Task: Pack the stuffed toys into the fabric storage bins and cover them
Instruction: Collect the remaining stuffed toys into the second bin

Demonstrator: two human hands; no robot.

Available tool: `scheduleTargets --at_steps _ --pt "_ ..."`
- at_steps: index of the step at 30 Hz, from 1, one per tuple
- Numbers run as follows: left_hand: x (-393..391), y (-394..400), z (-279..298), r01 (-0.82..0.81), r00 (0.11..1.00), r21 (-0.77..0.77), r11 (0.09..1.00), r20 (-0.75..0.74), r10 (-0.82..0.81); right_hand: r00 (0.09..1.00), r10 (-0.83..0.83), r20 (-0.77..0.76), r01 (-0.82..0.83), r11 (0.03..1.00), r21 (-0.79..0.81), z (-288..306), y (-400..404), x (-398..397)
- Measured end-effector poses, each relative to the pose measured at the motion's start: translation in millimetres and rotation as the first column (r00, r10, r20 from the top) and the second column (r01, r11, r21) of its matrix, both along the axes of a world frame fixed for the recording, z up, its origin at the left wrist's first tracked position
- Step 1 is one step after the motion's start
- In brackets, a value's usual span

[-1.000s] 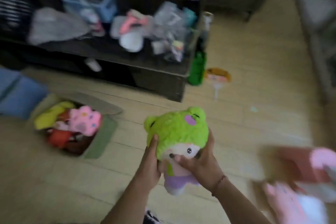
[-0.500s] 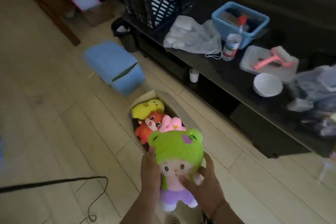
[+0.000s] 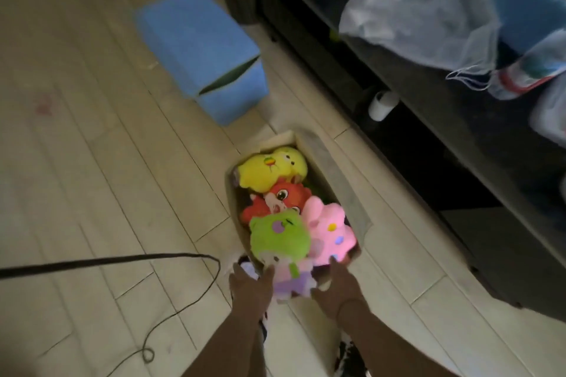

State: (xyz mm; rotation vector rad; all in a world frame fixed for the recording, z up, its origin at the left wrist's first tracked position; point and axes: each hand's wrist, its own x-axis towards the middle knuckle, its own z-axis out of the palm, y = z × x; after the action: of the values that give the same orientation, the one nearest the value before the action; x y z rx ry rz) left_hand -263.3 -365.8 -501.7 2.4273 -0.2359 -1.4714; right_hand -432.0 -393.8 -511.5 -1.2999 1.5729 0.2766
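Observation:
A beige fabric bin [image 3: 334, 175] stands open on the floor in front of me. In it lie a yellow plush [image 3: 269, 168], a red plush [image 3: 283, 196] and a pink plush [image 3: 328, 231]. A doll with a green hood and purple dress [image 3: 278, 237] rests at the bin's near end, with its legs over the near rim. My left hand [image 3: 251, 288] presses on its left side. My right hand [image 3: 336, 286] presses on its right side, and the doll's body is held between them. A blue fabric bin [image 3: 196, 40] with its lid down sits farther back on the left.
A dark low table [image 3: 407, 76] runs along the right, close to the beige bin, with a white mesh bag [image 3: 413, 3] and a blue tub [image 3: 533, 0] on it. A white cup [image 3: 382, 105] sits on its lower shelf. A black cable [image 3: 122, 260] crosses the floor at left.
My view has swung and closed in on the beige bin. Both hands have lowered the green-hooded doll from the air into the bin's near end, beside the pink plush.

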Motion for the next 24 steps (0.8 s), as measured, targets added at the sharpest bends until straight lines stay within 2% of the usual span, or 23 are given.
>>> scheduleTargets --at_steps 1,2,4,5,6,7,8,10,11,13,14,15,16,18,19,20,22,24 --pt "7 -3 -9 0.099 0.995 -0.001 0.995 -0.014 -0.099 0.99 0.064 -0.129 -0.061 0.998 0.024 -10 -4 1" --pt "13 -4 -14 0.214 0.976 -0.01 0.977 -0.023 -0.214 0.98 0.094 -0.173 -0.09 0.995 0.03 -12 -7 4" --pt "20 -3 -20 0.47 0.883 -0.01 0.883 -0.007 -0.47 0.981 0.116 -0.156 -0.119 0.993 -0.009 -7 -4 19" --pt "23 -1 -22 0.602 0.798 -0.043 0.798 0.077 -0.598 0.98 0.16 -0.121 -0.17 0.983 -0.072 -8 2 29" --pt "27 -1 -27 0.74 0.669 -0.07 0.669 0.181 -0.721 0.976 0.21 -0.058 -0.214 0.974 -0.081 -7 5 40" --pt "30 -2 -31 0.827 0.56 -0.1 0.553 0.227 -0.797 0.971 0.24 -0.002 -0.24 0.97 -0.038 -9 10 51" --pt "35 -5 -37 0.87 0.494 -0.112 0.481 0.196 -0.847 0.948 0.317 -0.011 -0.317 0.947 -0.05 -15 16 60" --pt "43 -11 -50 0.924 0.381 -0.128 0.361 0.211 -0.9 0.887 0.462 -0.028 -0.459 0.885 0.075 -23 14 78" --pt "46 -17 -54 0.945 0.322 -0.123 0.302 0.202 -0.925 0.871 0.49 -0.042 -0.487 0.871 0.061 -34 14 85" --pt "53 -24 -72 0.979 0.202 -0.076 0.192 0.164 -0.966 0.845 0.526 -0.097 -0.513 0.848 0.133 -56 14 95" --pt "57 -27 -83 0.988 0.151 -0.045 0.145 0.148 -0.977 0.84 0.53 -0.116 -0.521 0.848 0.1 -68 8 101" --pt "59 -29 -91 0.992 0.127 -0.025 0.125 0.137 -0.982 0.84 0.525 -0.133 -0.504 0.848 0.165 -89 9 102" --pt "62 -29 -100 0.994 0.105 -0.005 0.105 0.126 -0.987 0.798 0.57 -0.195 -0.544 0.821 0.174 -124 21 94" --pt "65 -29 -114 0.999 0.034 0.024 0.036 0.099 -0.994 0.722 0.69 -0.061 -0.64 0.698 0.321 -164 24 91" --pt "65 -30 -116 0.999 0.013 0.038 0.014 0.02 -1.0 0.685 0.729 -0.019 -0.673 0.641 0.368 -158 14 95" --pt "63 -31 -111 0.999 0.026 0.047 0.024 -0.058 -0.998 0.674 0.739 0.021 -0.699 0.628 0.341 -147 7 95" --pt "56 -36 -95 0.998 0.011 0.065 0.005 -0.088 -0.996 0.678 0.735 0.008 -0.716 0.658 0.235 -120 -2 89" --pt "47 -36 -77 0.996 0.028 0.081 0.022 -0.07 -0.997 0.792 0.604 -0.086 -0.609 0.791 -0.051 -85 -6 78"
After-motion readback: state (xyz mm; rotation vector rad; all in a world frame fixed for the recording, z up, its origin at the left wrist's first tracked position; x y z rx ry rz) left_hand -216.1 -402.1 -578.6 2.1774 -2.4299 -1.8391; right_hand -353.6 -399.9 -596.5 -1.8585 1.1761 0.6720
